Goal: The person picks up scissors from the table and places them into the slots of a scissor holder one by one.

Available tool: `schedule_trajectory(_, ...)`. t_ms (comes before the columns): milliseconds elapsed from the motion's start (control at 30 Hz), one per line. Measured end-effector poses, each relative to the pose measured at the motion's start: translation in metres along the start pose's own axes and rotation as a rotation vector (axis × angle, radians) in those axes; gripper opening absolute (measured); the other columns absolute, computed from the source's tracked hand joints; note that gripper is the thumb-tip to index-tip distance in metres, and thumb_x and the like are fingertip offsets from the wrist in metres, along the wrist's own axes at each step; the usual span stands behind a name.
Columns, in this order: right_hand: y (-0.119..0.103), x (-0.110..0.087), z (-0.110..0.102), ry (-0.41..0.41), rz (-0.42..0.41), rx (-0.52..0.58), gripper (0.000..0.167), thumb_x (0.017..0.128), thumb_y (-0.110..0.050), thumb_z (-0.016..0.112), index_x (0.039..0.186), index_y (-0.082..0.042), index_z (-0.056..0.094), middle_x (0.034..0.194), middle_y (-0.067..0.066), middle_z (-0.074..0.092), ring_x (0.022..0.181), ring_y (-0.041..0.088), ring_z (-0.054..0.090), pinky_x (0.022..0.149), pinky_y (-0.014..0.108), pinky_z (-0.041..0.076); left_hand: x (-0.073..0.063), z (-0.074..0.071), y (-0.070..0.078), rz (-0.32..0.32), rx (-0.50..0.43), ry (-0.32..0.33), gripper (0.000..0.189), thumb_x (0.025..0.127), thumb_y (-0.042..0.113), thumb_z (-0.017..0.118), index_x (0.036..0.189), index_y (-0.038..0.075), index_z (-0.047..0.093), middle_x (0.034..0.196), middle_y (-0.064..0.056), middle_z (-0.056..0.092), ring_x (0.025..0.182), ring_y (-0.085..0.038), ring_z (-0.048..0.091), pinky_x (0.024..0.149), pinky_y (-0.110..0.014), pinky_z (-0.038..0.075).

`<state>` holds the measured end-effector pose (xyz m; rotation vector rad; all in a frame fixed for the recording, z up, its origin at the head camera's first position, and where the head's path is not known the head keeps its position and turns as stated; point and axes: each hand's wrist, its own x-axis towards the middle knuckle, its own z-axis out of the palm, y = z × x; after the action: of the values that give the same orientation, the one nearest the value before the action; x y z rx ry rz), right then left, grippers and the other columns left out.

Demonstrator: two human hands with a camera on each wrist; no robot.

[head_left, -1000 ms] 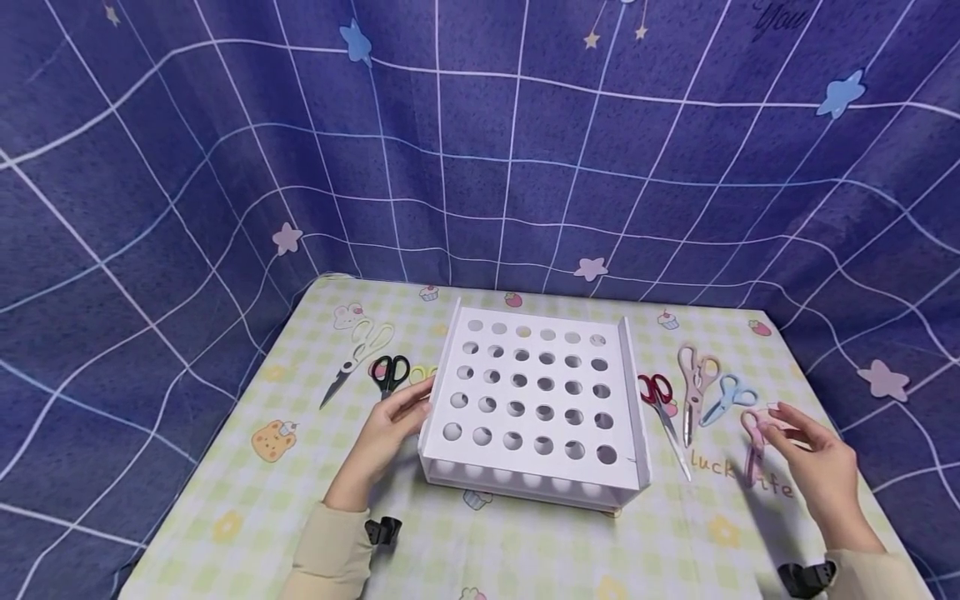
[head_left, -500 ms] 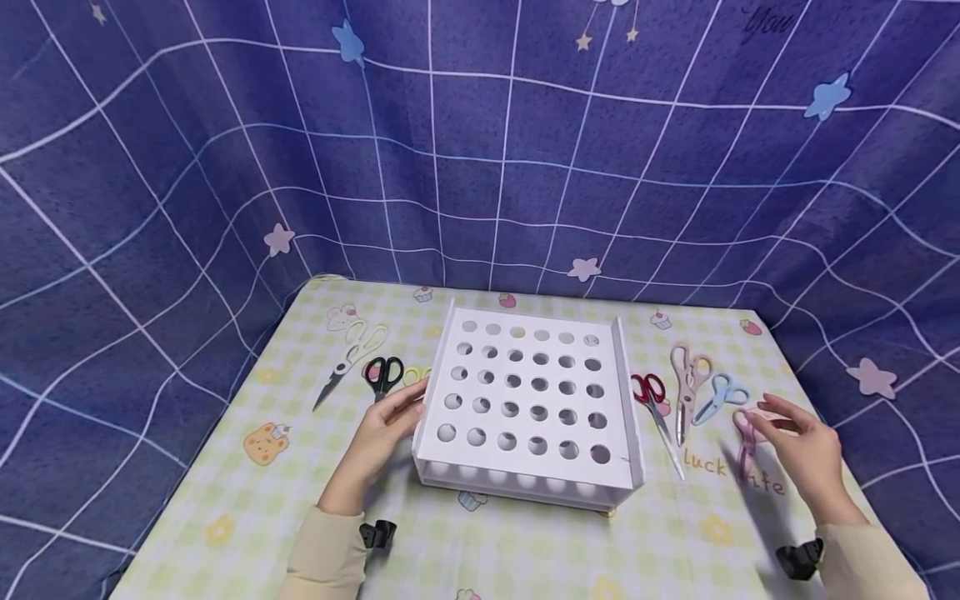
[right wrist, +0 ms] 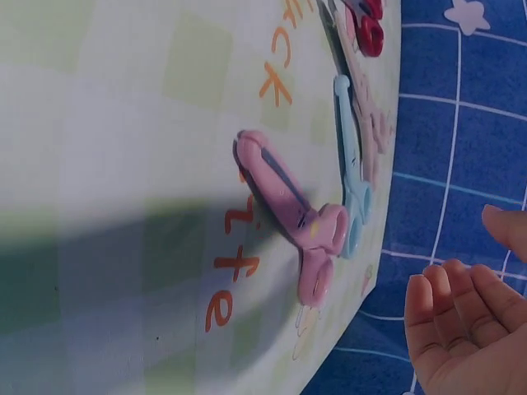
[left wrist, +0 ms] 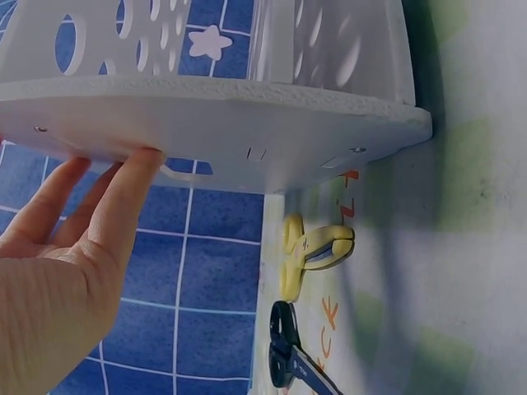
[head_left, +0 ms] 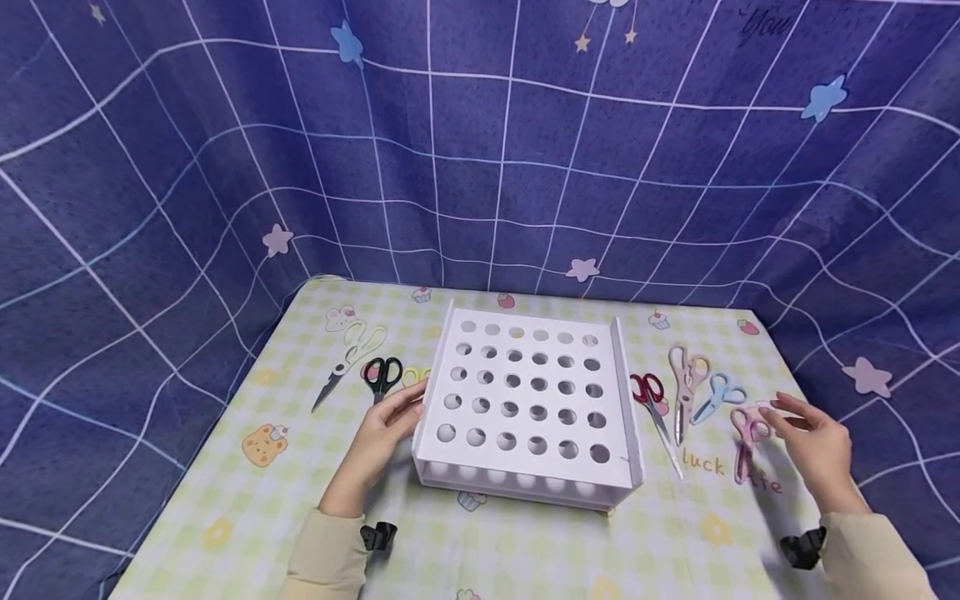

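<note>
A white rack (head_left: 525, 392) with rows of round holes stands mid-table, its holed face tilted toward me. My left hand (head_left: 386, 433) is at its left side, and the fingertips (left wrist: 146, 158) touch the outer face of the side panel (left wrist: 214, 136). Pink scissors (head_left: 745, 442), with a pink cover over the blades in the right wrist view, lie flat on the printed cloth at the right. Just right of their handles, my right hand (head_left: 817, 450) hovers with loosely bent fingers and holds nothing. In its wrist view the palm (right wrist: 469, 354) shows apart from the scissors.
Right of the rack lie red-handled scissors (head_left: 660, 417), pale pink scissors (head_left: 686, 392) and light blue scissors (head_left: 716, 398). On its left are white-handled scissors (head_left: 348, 362), black-handled scissors (head_left: 382, 377) and yellow scissors (left wrist: 325, 247). A blue curtain (head_left: 480, 167) hangs behind the table.
My right hand has drawn back slightly rightward, uncovering the pink scissors' handles. The left hand stays against the rack. The head view has shifted a little.
</note>
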<state>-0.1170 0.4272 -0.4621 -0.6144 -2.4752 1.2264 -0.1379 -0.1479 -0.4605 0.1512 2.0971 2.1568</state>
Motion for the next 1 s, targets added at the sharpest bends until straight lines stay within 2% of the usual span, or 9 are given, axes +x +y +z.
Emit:
schedule_trajectory(200,0.005,0.007,-0.001,-0.036,-0.006,-0.051,0.044,0.086,-0.036,0.072,0.122,-0.012,0.068,0.074,-0.046,0.048,0.066,-0.020,0.050,0.054,0.009,0.044,0.000,-0.001,0.002,0.005,-0.001,0.010,0.048,0.096,0.012,0.057,0.141,0.000,0.046,0.148,-0.017,0.044,0.110,0.003,0.058,0.091,-0.019,0.052)
schedule_trajectory(367,0.010,0.010,-0.001,-0.052,-0.015,-0.063,0.029,0.086,-0.035,0.071,0.112,-0.021,0.072,0.072,-0.047,0.048,0.065,-0.020,0.048,0.054,0.010,0.043,-0.001,-0.002,0.000,0.002,-0.003,0.019,0.047,0.097,0.011,0.056,0.141,0.000,0.046,0.146,-0.018,0.046,0.109,0.002,0.059,0.089,-0.019,0.053)
schedule_trajectory(433,0.014,0.011,-0.001,-0.062,-0.006,-0.084,0.031,0.087,-0.035,0.071,0.113,-0.018,0.072,0.069,-0.046,0.048,0.065,-0.021,0.047,0.054,0.011,0.041,-0.001,-0.001,-0.001,0.006,-0.002,0.010,0.047,0.097,0.011,0.056,0.141,0.000,0.046,0.147,-0.019,0.045,0.110,0.002,0.059,0.090,-0.020,0.053)
schedule_trajectory(567,0.022,0.016,-0.002,-0.118,0.040,-0.172,0.052,0.089,-0.039,0.066,0.125,-0.002,0.063,0.070,-0.042,0.047,0.069,-0.018,0.043,0.059,0.014,0.040,-0.001,0.000,-0.001,0.010,-0.002,0.001,0.047,0.097,0.012,0.055,0.142,0.000,0.045,0.147,-0.019,0.044,0.110,0.002,0.059,0.090,-0.020,0.053)
schedule_trajectory(667,0.025,0.022,-0.002,-0.178,0.099,-0.231,0.063,0.091,-0.044,0.061,0.132,0.004,0.055,0.087,-0.014,0.069,0.089,0.004,0.056,0.065,0.018,0.038,-0.001,0.000,-0.001,0.003,-0.001,0.007,0.047,0.097,0.012,0.055,0.142,0.000,0.045,0.147,-0.018,0.044,0.110,0.002,0.059,0.089,-0.020,0.053)
schedule_trajectory(767,0.026,0.026,-0.002,-0.220,0.156,-0.255,0.066,0.092,-0.047,0.059,0.134,0.004,0.052,0.110,0.016,0.068,0.103,0.025,0.054,0.069,0.022,0.037,-0.001,0.001,0.000,-0.005,0.002,0.008,0.047,0.097,0.012,0.055,0.142,0.000,0.045,0.147,-0.019,0.044,0.109,0.002,0.060,0.088,-0.020,0.053)
schedule_trajectory(800,0.027,0.027,-0.002,-0.228,0.164,-0.253,0.066,0.092,-0.047,0.059,0.135,0.004,0.052,0.114,0.020,0.066,0.101,0.025,0.055,0.069,0.022,0.037,-0.001,0.001,0.001,-0.005,0.000,0.009,0.047,0.097,0.012,0.055,0.142,0.000,0.045,0.147,-0.019,0.044,0.109,0.002,0.060,0.088,-0.020,0.053)
schedule_trajectory(867,0.027,0.029,-0.002,-0.233,0.172,-0.259,0.066,0.092,-0.047,0.059,0.135,0.003,0.052,0.108,0.015,0.069,0.090,0.014,0.055,0.068,0.022,0.038,-0.002,0.002,0.001,-0.002,-0.002,0.009,0.047,0.097,0.012,0.055,0.142,-0.001,0.045,0.147,-0.020,0.044,0.108,0.002,0.060,0.089,-0.019,0.053)
schedule_trajectory(1000,0.029,0.031,-0.002,-0.237,0.164,-0.260,0.065,0.092,-0.045,0.059,0.133,0.004,0.053,0.090,-0.003,0.072,0.070,-0.009,0.046,0.064,0.021,0.041,-0.002,0.002,0.002,0.002,-0.006,0.010,0.047,0.097,0.011,0.055,0.142,-0.001,0.045,0.147,-0.020,0.043,0.108,0.002,0.060,0.089,-0.019,0.053)
